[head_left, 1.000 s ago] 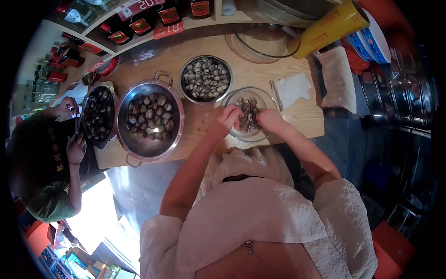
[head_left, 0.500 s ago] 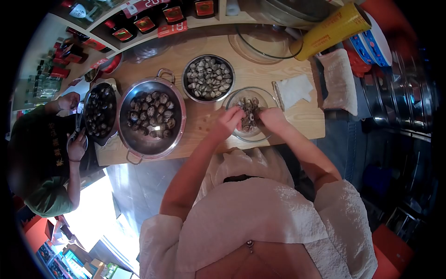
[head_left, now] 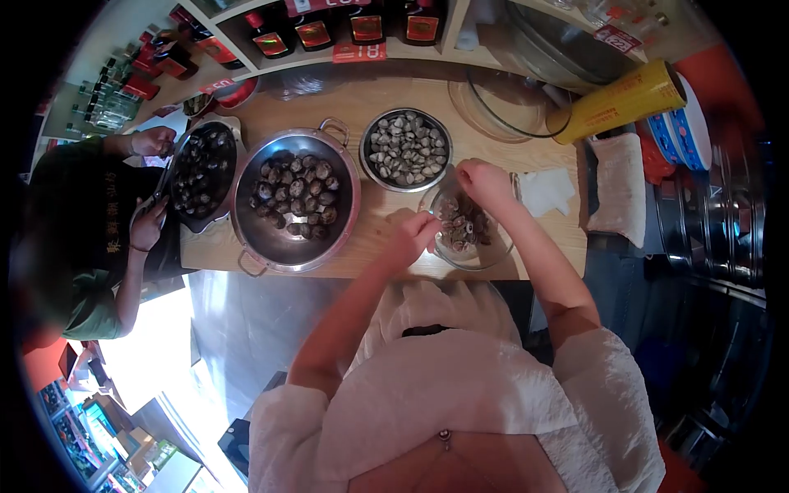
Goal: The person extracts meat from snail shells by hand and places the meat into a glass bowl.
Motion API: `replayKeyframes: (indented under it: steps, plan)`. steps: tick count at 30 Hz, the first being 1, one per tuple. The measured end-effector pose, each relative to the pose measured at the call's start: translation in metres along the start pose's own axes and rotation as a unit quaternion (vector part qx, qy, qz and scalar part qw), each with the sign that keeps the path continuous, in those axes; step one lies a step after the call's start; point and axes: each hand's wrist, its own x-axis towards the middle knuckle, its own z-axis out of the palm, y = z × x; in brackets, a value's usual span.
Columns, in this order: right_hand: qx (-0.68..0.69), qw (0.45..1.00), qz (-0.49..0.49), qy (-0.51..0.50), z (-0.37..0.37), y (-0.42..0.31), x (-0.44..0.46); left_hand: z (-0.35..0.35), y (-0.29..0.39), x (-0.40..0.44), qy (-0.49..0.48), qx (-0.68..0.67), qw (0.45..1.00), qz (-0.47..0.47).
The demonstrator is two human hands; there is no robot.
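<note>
The work looks midway: glass bowl (head_left: pixel 501 247) part-filled, shellfish (head_left: pixel 407 148) remaining in small steel bowl (head_left: pixel 386 182), left hand (head_left: pixel 415 238) and right hand (head_left: pixel 486 183) curled, fingers' grasp unclear from here.

1. Top (head_left: pixel 460 386): off-white cloth, broad across the front, lightly creased.
2. Sleeves (head_left: pixel 608 394): one pair, off-white, short, wide and loose; the right crinkled in texture.
3. Lower cloth (head_left: pixel 444 308): cream, gathered in soft folds; garment type unclear.
4. Dark patch (head_left: pixel 426 330): black, small, flattened, between top and lower cloth; nature unclear.
5. Pendant (head_left: pixel 445 435): small, rounded, shiny, on a fine chain.
6. Left hand (head_left: pixel 412 238), right hand (head_left: pixel 486 184): bare, as are both forearms.
</note>
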Motion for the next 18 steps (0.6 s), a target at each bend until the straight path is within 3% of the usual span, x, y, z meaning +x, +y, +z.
replayKeyframes:
  steps: [6, 8, 14, 17, 18]
  plan:
    - [-0.027, 0.999, 0.025, 0.021, 0.054, -0.024, 0.063, -0.013, 0.003, -0.021, 0.012, 0.014, 0.999, -0.045]
    - [-0.007, 0.989, 0.048, 0.139, 0.062, -0.033, 0.082, -0.018, -0.004, -0.027, 0.029, 0.007, 0.998, -0.052]
    - [-0.028, 0.994, 0.083, 0.062, 0.078, -0.028, 0.111, -0.036, -0.021, -0.035, 0.058, -0.039, 0.997, -0.017]
    - [0.031, 0.987, 0.030, 0.153, 0.075, -0.029, 0.102, -0.042, -0.014, -0.032, 0.070, -0.038, 0.997, -0.006]
    - [0.280, 0.958, 0.059, 0.033, 0.064, -0.035, 0.092, -0.044, -0.007, -0.029, 0.071, -0.039, 0.997, -0.005]
